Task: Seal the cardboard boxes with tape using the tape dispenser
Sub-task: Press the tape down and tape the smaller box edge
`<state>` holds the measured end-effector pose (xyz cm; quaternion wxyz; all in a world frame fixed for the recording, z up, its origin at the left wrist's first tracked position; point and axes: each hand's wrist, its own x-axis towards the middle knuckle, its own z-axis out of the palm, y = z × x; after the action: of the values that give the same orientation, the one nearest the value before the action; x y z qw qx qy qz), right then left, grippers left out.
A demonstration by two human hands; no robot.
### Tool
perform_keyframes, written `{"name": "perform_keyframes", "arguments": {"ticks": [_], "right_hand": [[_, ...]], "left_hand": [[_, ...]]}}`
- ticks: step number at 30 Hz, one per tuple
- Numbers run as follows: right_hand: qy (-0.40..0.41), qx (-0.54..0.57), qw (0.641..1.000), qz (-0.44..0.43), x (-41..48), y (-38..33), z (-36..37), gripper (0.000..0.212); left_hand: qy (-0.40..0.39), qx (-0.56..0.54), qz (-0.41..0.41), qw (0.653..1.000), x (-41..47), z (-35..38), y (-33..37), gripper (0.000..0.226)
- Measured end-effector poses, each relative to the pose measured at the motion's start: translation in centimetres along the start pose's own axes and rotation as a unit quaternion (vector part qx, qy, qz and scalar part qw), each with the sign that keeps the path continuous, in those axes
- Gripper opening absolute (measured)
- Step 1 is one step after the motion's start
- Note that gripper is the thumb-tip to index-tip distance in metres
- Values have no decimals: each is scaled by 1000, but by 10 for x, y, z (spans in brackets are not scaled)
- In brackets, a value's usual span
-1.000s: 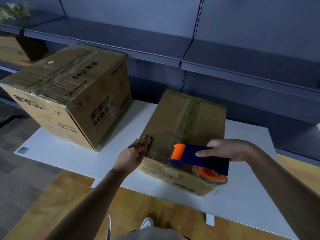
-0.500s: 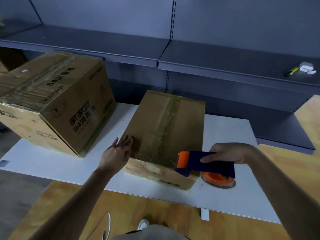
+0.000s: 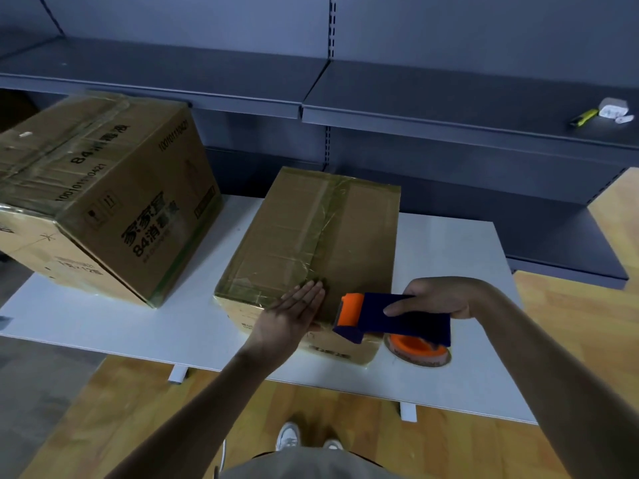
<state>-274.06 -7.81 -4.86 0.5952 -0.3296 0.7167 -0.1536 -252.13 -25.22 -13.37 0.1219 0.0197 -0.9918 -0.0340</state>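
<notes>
A small cardboard box lies on the white table, with clear tape along its top seam. My left hand lies flat, fingers together, on the box's near top edge over the tape. My right hand grips the blue and orange tape dispenser at the box's near right corner, its orange roller end pointing left toward my left hand. The orange tape roll hangs below the dispenser beside the box. A larger printed cardboard box stands on the table to the left, its top taped.
Dark grey metal shelves run behind the table. On the right shelf lie a yellow cutter and small white items. Wooden floor and my shoes show below the table's near edge.
My left hand moved from the small box's left near corner to its near top edge by the seam. The dispenser stays at the near right corner. My head view shifted right.
</notes>
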Motion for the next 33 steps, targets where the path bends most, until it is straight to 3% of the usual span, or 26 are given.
{"name": "perform_keyframes", "arguments": {"ticks": [2, 6, 10, 14, 21, 25, 30, 33], "right_hand": [[9, 25, 999, -18, 8, -9, 4, 50], [11, 29, 999, -35, 23, -29, 8, 38], [27, 13, 999, -34, 12, -19, -1, 42], [48, 17, 998, -26, -15, 12, -18, 49], [75, 6, 997, -29, -17, 26, -14, 38], [68, -8, 997, -41, -14, 27, -13, 36], [47, 23, 998, -38, -16, 29, -19, 34], [34, 27, 998, -36, -13, 33, -21, 35]], "left_hand": [[-3, 24, -13, 1000, 1, -5, -13, 65], [-18, 44, -27, 999, 4, -13, -36, 63], [1, 22, -8, 1000, 2, -12, -42, 45], [-4, 12, -17, 1000, 1, -13, -49, 61], [0, 55, -54, 997, 1, -11, -37, 62], [20, 26, -15, 999, 23, 5, 12, 88], [107, 11, 22, 994, 43, 16, 27, 58], [111, 17, 31, 993, 40, 19, 23, 48]]}}
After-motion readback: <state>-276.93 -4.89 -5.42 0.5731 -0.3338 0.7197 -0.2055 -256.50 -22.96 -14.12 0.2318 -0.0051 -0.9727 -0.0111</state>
